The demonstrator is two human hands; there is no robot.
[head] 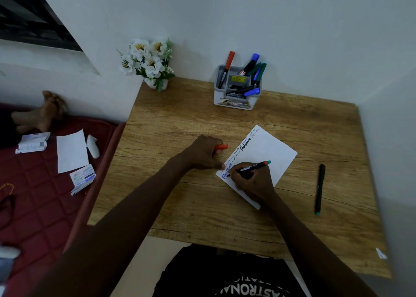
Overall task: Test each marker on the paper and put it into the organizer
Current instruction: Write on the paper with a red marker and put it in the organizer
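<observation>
Two hands at work, one item under test. Item 1: marker (252, 166), black barrel with a teal end, pinched between the thumb and curled fingers of the right hand (252, 182), tip down on the paper (270, 148) at its 7 o'clock corner. It slants back toward 2 o'clock, as in ordinary writing, and the heel of the hand rests on the sheet, probably for steadiness. Item 2: paper, turned diagonally at about 4 o'clock from the centre of the table (180, 121); it carries a column of short test words in blue, black, green and red along its left edge, which suggests several markers are done. Item 3: left hand (203, 153), fingers curled round an orange piece (221, 147), cap or short pen, I cannot tell which. One fingertip touches the sheet's left edge, likely to stop it sliding. Item 4: organizer (236, 104), grey and white, at 12 o'clock against the wall. It holds stored markers (228, 64) upright or leaning, and one blue-capped one lies across the front compartment. Item 5: second marker (319, 188), black with a teal end, lying loose at 3 o'clock, well apart from the paper and apparently waiting its turn. Item 6: flower pot (148, 60), white blooms, at the 11 o'clock corner.
</observation>
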